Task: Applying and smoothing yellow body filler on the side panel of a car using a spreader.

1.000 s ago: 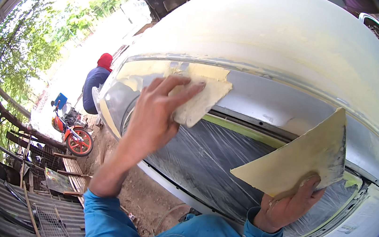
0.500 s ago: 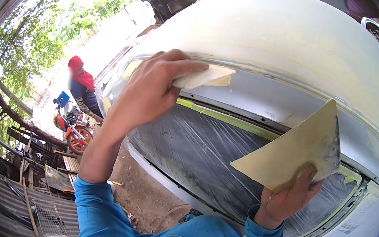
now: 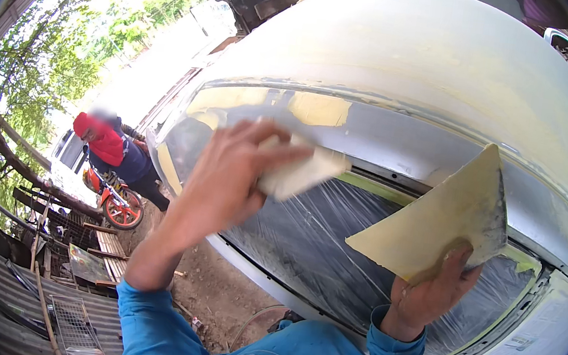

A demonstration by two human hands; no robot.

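My left hand (image 3: pixel 228 171) grips a cream-coloured putty spreader (image 3: pixel 307 175) between thumb and fingers; hand and tool are slightly blurred. It hovers in front of the vehicle's grey side rail, above the plastic-covered window. Pale yellow filler patches (image 3: pixel 317 108) lie on the rail just under the roof edge. In my right hand (image 3: pixel 435 285) is a putty board (image 3: pixel 439 214), a flat plate coated in pale yellow filler with a dark smeared right edge. My thumb presses on its lower side, and the board is tilted up in front of the window.
The vehicle's whitish, filler-streaked roof (image 3: pixel 399 50) curves across the top. Clear plastic sheeting (image 3: pixel 313 231) with green tape masks the window. At left, a person in red headwear (image 3: pixel 117 150) stands by an orange-wheeled motorbike (image 3: pixel 123 209). Corrugated metal (image 3: pixel 5 313) and wood scraps lie lower left.
My left hand and spreader have come down off the rail towards me, uncovering filler patches there. My right hand and board barely moved. The other person has shifted nearer the vehicle and turned.
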